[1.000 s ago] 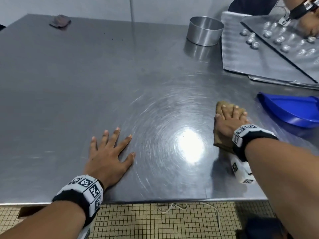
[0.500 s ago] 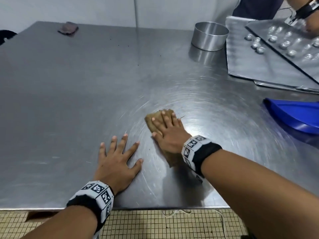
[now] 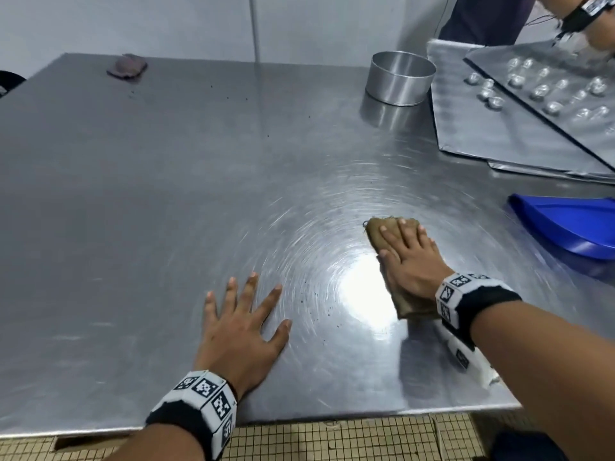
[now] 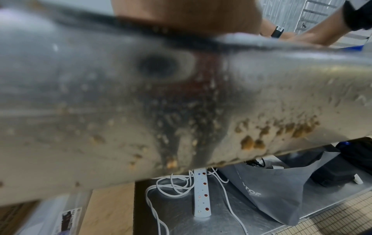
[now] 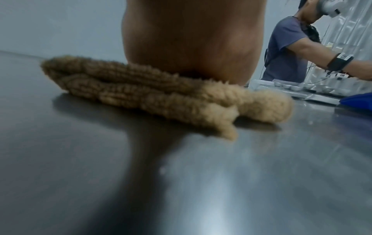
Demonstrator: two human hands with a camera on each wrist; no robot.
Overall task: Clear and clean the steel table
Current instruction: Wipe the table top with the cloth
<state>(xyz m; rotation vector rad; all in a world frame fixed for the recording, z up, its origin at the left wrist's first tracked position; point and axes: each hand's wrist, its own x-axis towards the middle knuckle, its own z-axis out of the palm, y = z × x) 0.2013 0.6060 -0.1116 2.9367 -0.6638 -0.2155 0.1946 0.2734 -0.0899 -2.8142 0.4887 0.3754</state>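
Right hand: my right hand (image 3: pixel 411 261) lies flat, fingers straight and together, pressing the folded tan cloth (image 3: pixel 382 232) onto the bench (image 3: pixel 166 178).
Left hand: my left hand (image 3: pixel 241 324) is spread palm-down on the bare steel near the front edge, fingers apart, holding nothing.
Cloth: I see it right of the bright glare patch, folded in thick layers (image 5: pixel 161 93) under my palm.
Bench surface: I see circular swirl marks around the glare and small dark crumbs (image 3: pixel 327 314) between my hands.
Far corner: a dark rag (image 3: pixel 128 68) sits at the back left.
Back right: a round steel tin (image 3: pixel 399 78) stands beside stacked metal trays (image 3: pixel 482 134).
Right edge: a blue dustpan (image 3: pixel 572 227) lies near the cloth, apart from it.
Other person: an arm (image 3: pixel 595 15) reaches over the trays.
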